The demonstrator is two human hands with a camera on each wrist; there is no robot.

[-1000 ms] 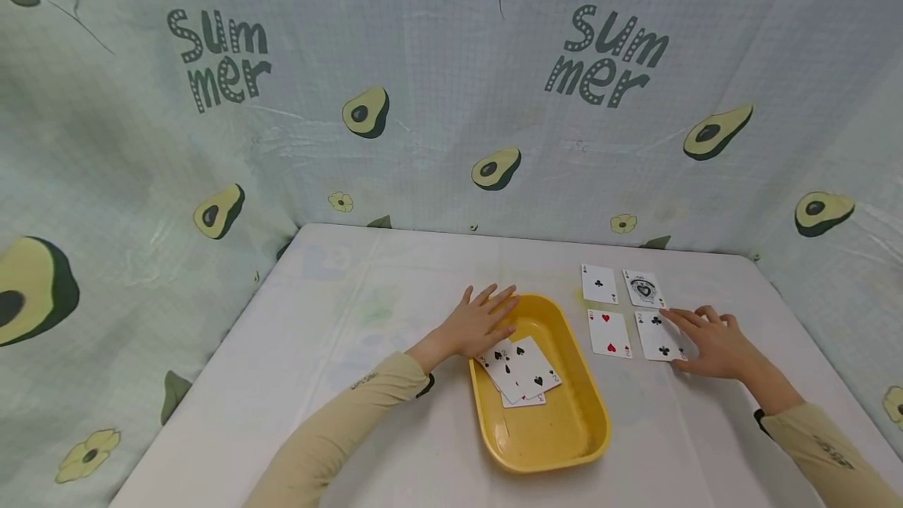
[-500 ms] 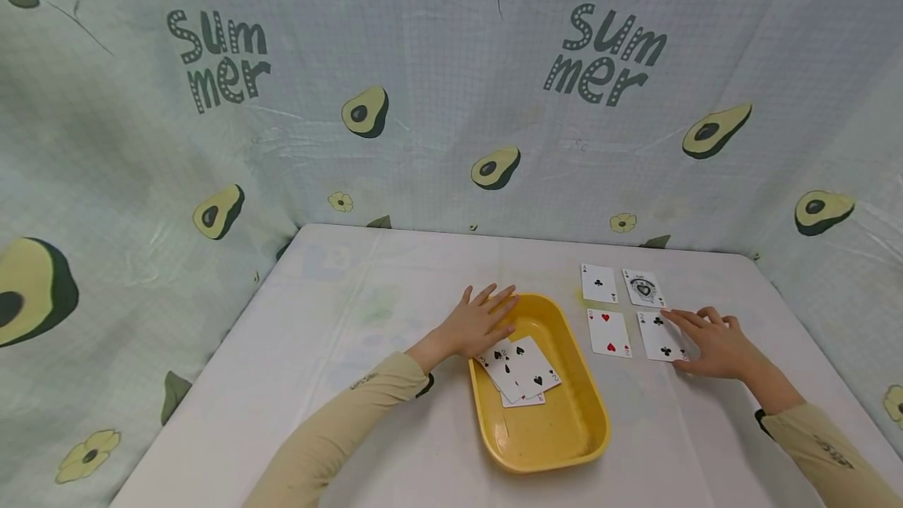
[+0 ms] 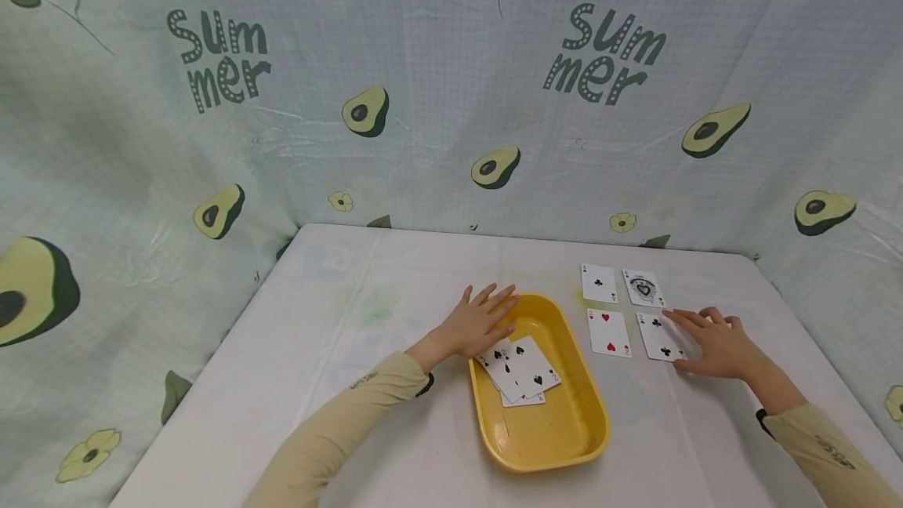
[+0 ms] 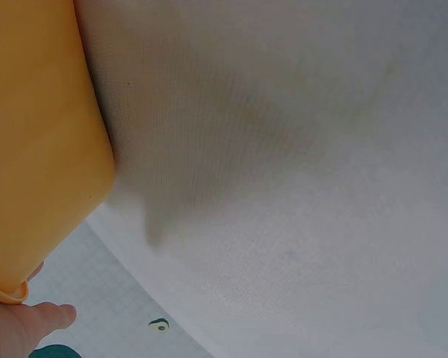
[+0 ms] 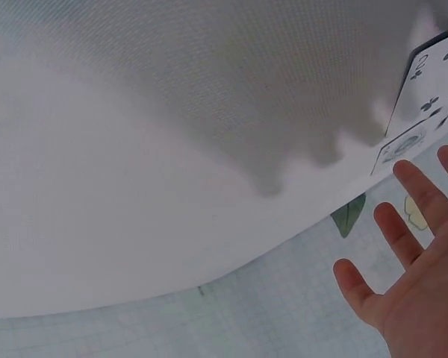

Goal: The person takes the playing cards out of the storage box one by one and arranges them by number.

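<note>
My left hand [image 3: 476, 326] rests with spread fingers on the far left rim of a yellow tray [image 3: 592, 406]. Several playing cards lie overlapped inside, the uppermost a two of spades [image 3: 531, 367]. On the right, my right hand [image 3: 716, 345] touches the two of clubs [image 3: 656, 335], index finger at its far edge and thumb at its near edge. The other fingers spread out in the right wrist view. Beside this card lies a two of hearts [image 3: 609, 333]. Behind them are an ace of clubs [image 3: 598, 284] and an ornate ace of spades [image 3: 643, 288].
A white cloth covers the table [image 3: 339, 304]. Cloth walls [image 3: 423, 38] printed with avocados rise at its back and sides. In the left wrist view the tray's outer wall [image 4: 37, 134] fills the left edge.
Under my right fingers the two of clubs slid slightly right, then barely back left. My left hand, the tray and the other cards stay where they were.
</note>
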